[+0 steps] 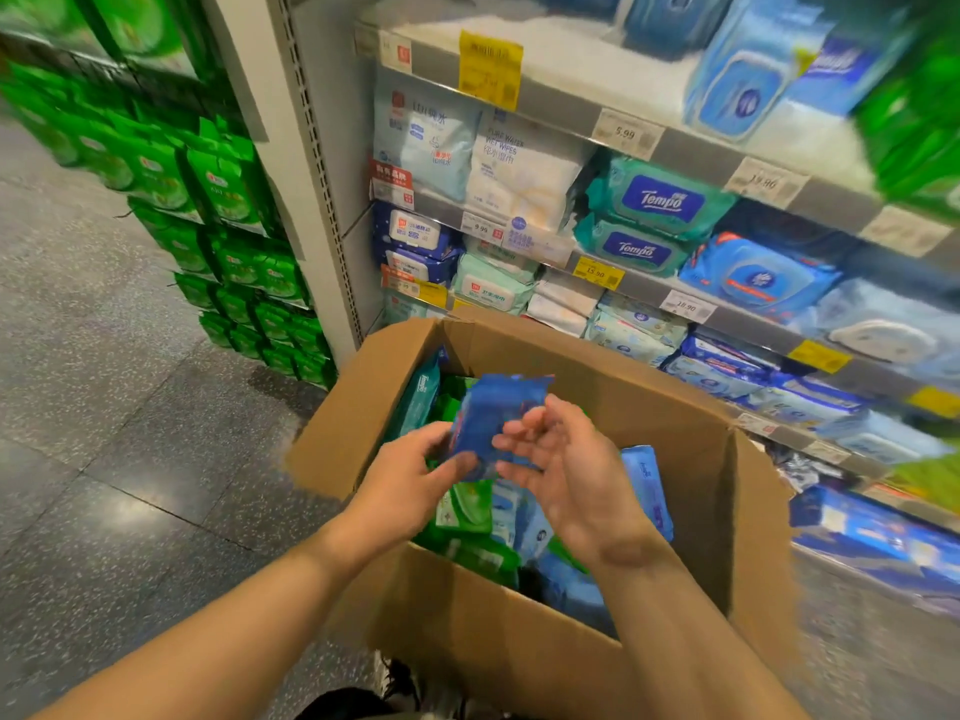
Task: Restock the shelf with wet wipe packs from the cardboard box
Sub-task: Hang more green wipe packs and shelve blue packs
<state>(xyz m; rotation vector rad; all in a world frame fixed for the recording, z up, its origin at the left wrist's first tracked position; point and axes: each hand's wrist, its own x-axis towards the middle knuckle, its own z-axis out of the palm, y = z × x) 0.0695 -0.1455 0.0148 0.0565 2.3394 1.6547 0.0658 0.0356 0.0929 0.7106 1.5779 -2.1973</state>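
Observation:
An open cardboard box [524, 636] stands on the floor in front of the shelf [696, 148], filled with several blue, green and teal wet wipe packs. Above the box I hold a small dark blue wet wipe pack [488, 413] between both hands. My left hand [410, 480] pinches its lower left edge with thumb and fingers. My right hand [556, 454] holds its right side, fingers curled against it. The shelf's tiers carry rows of blue, white and teal wipe packs with price tags along the rails.
A tall stack of green packs [228, 231] fills the display to the left of the grey shelf upright [322, 163]. Grey speckled floor tiles [114, 433] lie to the left of the box. A dark shoe [400, 678] shows below the box.

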